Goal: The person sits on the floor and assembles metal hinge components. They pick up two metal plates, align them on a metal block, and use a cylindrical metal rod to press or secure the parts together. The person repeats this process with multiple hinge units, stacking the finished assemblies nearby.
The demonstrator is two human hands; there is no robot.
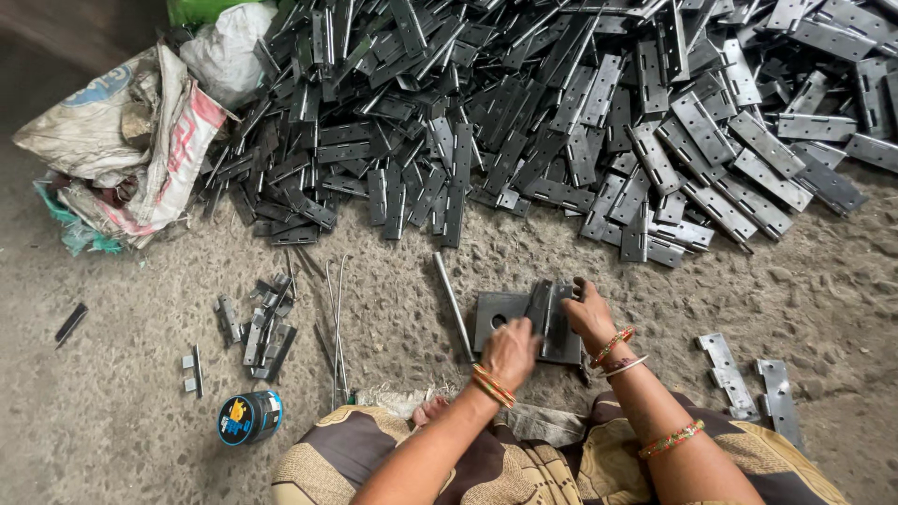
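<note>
On the steel plate (496, 313), both hands, left (510, 353) and right (587, 313), grip a hinge (540, 307) closed-fingered.

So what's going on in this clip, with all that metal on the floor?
A person sits on the ground and works on a metal hinge lying on a flat steel block. The left hand presses on it from the near side while the right hand holds its far end. A big heap of hinges lies beyond, thin rods to the left, and two finished-looking hinges to the right.
</note>
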